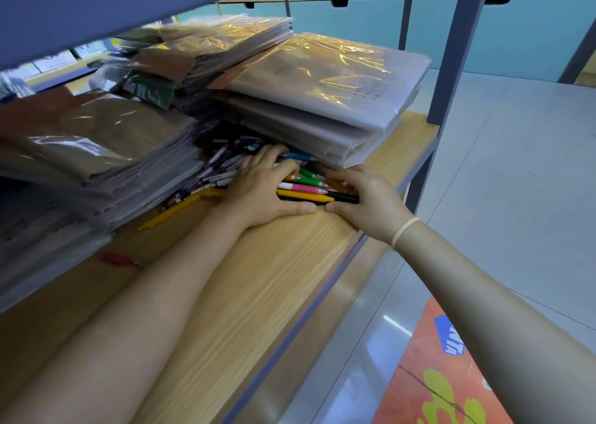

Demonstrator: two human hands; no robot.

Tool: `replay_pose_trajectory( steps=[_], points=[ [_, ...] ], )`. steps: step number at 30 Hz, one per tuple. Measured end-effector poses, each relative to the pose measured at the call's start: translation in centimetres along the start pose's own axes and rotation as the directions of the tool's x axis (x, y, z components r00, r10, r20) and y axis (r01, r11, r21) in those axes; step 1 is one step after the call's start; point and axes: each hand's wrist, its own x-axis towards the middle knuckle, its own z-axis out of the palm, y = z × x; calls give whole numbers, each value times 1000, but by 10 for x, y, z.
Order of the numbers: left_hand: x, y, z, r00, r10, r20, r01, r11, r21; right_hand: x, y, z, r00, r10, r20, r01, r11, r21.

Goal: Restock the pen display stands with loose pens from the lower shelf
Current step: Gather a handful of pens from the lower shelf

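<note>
A heap of loose pens (222, 168) lies on the wooden lower shelf (258, 278) between stacks of wrapped paper. My left hand (261, 188) and my right hand (371, 201) close from both sides on a bunch of pens (303, 189), yellow, pink, green and black among them. The left thumb and the right thumb nearly meet below the bunch, and the fingers of both hands curl over its top. A single yellow pen (171, 212) lies apart at the left, and a red pen (117, 259) lies nearer the front. No display stand is in view.
Plastic-wrapped paper packs are stacked at the left (87, 152) and at the back right (325, 94), crowding the pens. The upper shelf board (96, 7) hangs low overhead. A blue upright post (451, 52) stands at the shelf's right edge, beside a tiled floor (500, 181).
</note>
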Motion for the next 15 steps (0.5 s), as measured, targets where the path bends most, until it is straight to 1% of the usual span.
replay_pose_trajectory(
  steps=[2, 3, 6, 8, 10, 15],
  points=[
    [-4, 2, 1, 998, 45, -49, -43, 998, 49, -3, 0, -1, 1000, 6, 6, -6, 1000, 21],
    [-7, 4, 2, 997, 59, -52, -56, 996, 64, -4, -1, -1, 1000, 11, 6, -11, 999, 30],
    [-18, 10, 3, 999, 32, -31, -30, 996, 82, -10, -5, -1, 1000, 18, 3, -18, 999, 47],
    [-22, 16, -2, 1000, 12, -28, -8, 992, 124, -15, -9, -2, 1000, 16, -4, -16, 999, 50],
    [-24, 23, -9, 999, -31, 8, 30, 990, 136, -20, -11, -4, 999, 21, -27, -19, 997, 80],
    [-28, 38, -23, 978, -182, 101, 179, 983, 45, -38, -19, -5, 986, 87, -141, -42, 954, 297]
  ],
)
